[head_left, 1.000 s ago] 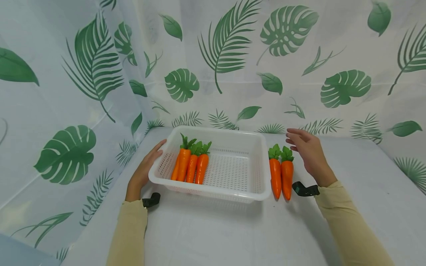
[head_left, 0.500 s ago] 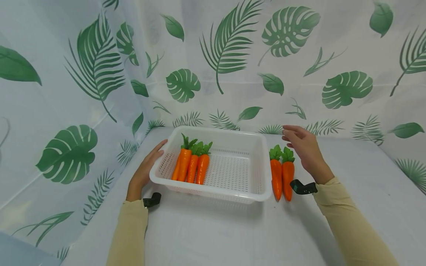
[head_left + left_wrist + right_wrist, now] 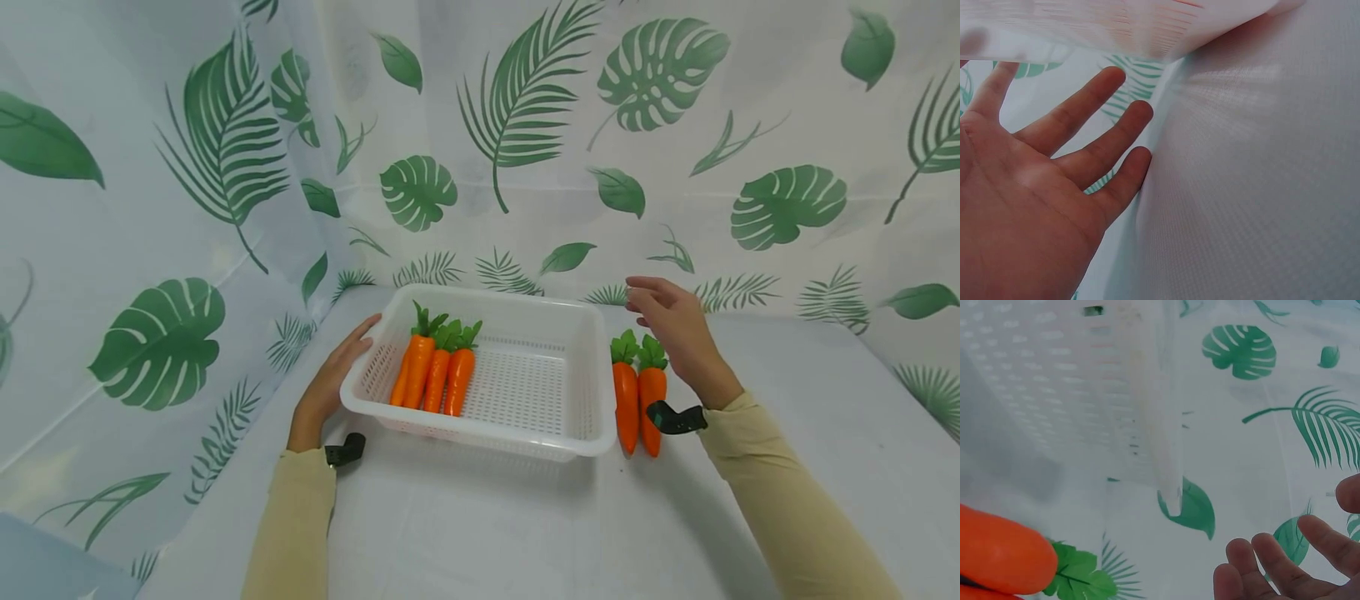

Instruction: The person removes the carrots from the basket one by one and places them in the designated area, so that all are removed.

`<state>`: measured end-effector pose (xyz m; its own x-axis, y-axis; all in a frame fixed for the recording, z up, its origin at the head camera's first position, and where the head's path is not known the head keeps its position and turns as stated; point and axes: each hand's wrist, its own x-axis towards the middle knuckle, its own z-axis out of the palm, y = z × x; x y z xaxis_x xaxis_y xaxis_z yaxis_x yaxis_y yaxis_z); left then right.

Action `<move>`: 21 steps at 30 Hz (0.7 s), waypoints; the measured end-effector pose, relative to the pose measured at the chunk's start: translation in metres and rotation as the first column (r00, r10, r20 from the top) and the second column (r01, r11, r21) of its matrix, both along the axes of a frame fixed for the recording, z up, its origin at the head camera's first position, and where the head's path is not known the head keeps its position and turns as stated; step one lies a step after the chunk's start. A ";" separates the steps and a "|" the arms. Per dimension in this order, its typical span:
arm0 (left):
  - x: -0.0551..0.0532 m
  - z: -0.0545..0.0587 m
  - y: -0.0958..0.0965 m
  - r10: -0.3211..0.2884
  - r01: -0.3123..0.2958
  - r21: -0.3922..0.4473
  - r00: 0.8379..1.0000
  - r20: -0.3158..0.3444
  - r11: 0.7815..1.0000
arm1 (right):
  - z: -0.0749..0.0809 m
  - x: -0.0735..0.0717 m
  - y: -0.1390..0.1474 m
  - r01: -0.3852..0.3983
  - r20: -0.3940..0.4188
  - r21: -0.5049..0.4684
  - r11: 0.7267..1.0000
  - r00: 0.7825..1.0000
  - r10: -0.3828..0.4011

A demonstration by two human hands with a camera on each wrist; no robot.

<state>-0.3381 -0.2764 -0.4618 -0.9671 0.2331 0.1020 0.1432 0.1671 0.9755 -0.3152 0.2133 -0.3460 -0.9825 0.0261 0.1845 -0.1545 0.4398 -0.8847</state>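
Observation:
A white perforated plastic basket (image 3: 480, 427) stands on the table with several orange carrots (image 3: 417, 371) lying in its left part, leafy green tops pointing away. My left hand (image 3: 333, 375) is at the basket's left end, fingers straight; in the left wrist view the hand (image 3: 1035, 187) has its fingers spread below the basket's wall (image 3: 1116, 25). Two more carrots (image 3: 626, 408) lie side by side just outside the basket's right end. Over their green tops hovers my right hand (image 3: 678, 337), fingers loosely bent and holding nothing. The right wrist view shows a carrot (image 3: 1010, 550) apart from the fingers (image 3: 1285, 575).
A white cloth covers the table (image 3: 465, 525). Close behind the basket hangs a white curtain (image 3: 525, 225) printed with green leaves, and it continues along the left side. Black wrist cameras (image 3: 345, 450) sit under both wrists.
My right hand has drifted left and slightly farther away, toward the basket's right end. The left hand, the basket and the carrots keep their places; the head view has shifted a little.

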 end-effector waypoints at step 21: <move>0.001 0.002 0.001 0.004 -0.004 -0.006 1.000 0.009 1.000 | 0.010 -0.007 -0.031 -0.075 0.052 -0.005 0.997 0.996 0.075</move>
<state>-0.3375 -0.2750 -0.4598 -0.9690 0.2293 0.0919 0.1336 0.1734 0.9758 -0.3222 0.1822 -0.3363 -0.9900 -0.0477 0.1328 -0.1404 0.4257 -0.8939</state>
